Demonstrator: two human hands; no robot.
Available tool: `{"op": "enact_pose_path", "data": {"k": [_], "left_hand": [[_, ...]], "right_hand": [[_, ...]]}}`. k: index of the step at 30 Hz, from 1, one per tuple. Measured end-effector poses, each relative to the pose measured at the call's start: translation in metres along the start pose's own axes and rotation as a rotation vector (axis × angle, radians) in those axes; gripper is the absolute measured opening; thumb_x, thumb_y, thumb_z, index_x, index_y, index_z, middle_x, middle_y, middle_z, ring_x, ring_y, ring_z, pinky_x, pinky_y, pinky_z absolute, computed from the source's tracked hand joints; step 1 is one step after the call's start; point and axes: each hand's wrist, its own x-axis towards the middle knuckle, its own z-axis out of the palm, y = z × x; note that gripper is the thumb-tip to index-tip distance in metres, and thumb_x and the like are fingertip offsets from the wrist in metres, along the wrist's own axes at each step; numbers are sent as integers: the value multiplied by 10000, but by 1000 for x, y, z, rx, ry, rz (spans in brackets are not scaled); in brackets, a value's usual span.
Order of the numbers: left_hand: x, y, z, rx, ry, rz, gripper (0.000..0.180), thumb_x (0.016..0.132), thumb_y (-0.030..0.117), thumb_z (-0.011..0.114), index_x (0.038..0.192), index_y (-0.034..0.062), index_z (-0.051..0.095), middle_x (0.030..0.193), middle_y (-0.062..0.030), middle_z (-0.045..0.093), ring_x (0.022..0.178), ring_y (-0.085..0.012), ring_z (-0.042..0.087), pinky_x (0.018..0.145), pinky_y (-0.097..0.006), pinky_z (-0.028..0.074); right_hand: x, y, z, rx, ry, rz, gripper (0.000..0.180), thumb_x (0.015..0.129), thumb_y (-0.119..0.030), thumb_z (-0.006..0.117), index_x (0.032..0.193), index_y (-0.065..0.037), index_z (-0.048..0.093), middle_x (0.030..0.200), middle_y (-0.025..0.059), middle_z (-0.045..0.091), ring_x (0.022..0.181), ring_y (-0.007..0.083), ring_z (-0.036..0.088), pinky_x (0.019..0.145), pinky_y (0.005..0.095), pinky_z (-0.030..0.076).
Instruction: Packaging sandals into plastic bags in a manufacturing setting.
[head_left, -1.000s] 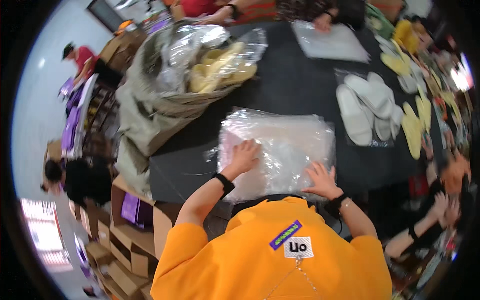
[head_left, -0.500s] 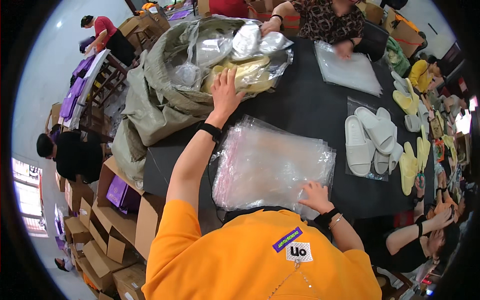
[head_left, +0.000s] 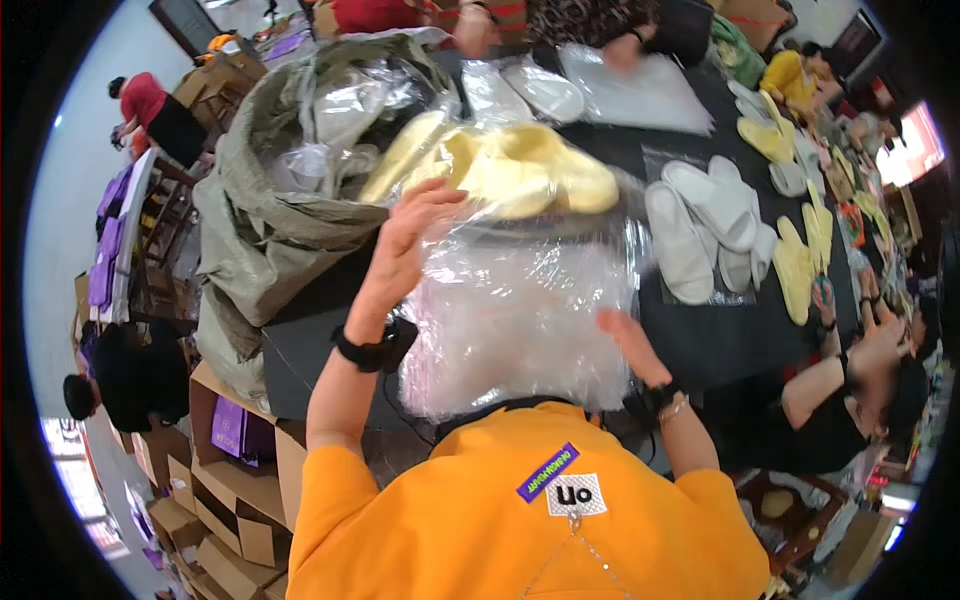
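Observation:
A clear plastic bag of pale yellow slippers (head_left: 540,170) lies across the far edge of a stack of clear plastic bags (head_left: 520,310), partly blurred. My left hand (head_left: 405,240) is at the near left edge of the slipper bag, its fingers closed over the film. My right hand (head_left: 635,345) is open above the right side of the stack, thumb pointing up, holding nothing. At the far left, a large grey-green woven sack (head_left: 270,220) stands with its mouth wide and more clear packaging inside.
Pale grey slippers (head_left: 710,210) lie on clear film to the right, with loose yellow slippers (head_left: 795,270) beyond. Across the black table (head_left: 700,350), a co-worker's hand (head_left: 625,50) rests on another bag stack (head_left: 640,95). Cardboard boxes (head_left: 235,490) crowd the lower left.
The bag of yellow slippers has come out of the sack, toward me and right, with my left hand drawing back. My right hand has lifted. The co-worker's bagged light slippers now lie on the table.

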Motion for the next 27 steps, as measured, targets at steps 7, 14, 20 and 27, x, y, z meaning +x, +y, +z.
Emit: {"op": "enact_pose_path", "data": {"k": [7,14,20,27], "left_hand": [[-89,-69,30,-129,-196,-689,390,911,346,435,1174,83,554,1104,-125,555,945,-207,543,827,-313,422],[-166,-76,28,-452,288,-1077,385,927,399,405,1015,51,545,816,-37,564,615,-109,528,563,-248,435],[-224,-33,44,-380,-409,-1250,749,853,667,235,808,32,630,647,-33,573,527,-101,523,458,-224,399],[-224,-19,110,-522,-73,-1245,329,841,379,569,896,55,579,721,-9,577,594,-81,526,522,-213,396]], "right_hand": [[-1,-46,-7,603,-204,308,727,886,-531,411,1415,-164,74,1236,114,451,1072,213,492,855,441,404],[-19,-24,-4,349,-95,381,868,832,-429,565,1408,-162,-26,1348,159,319,1148,329,413,901,519,334],[-2,-13,-10,160,102,318,825,827,-400,581,1408,-173,43,1298,106,366,1062,264,468,786,429,416],[40,-22,-10,306,186,289,851,785,-307,636,1398,-205,54,1166,48,471,863,183,505,693,372,397]]}}
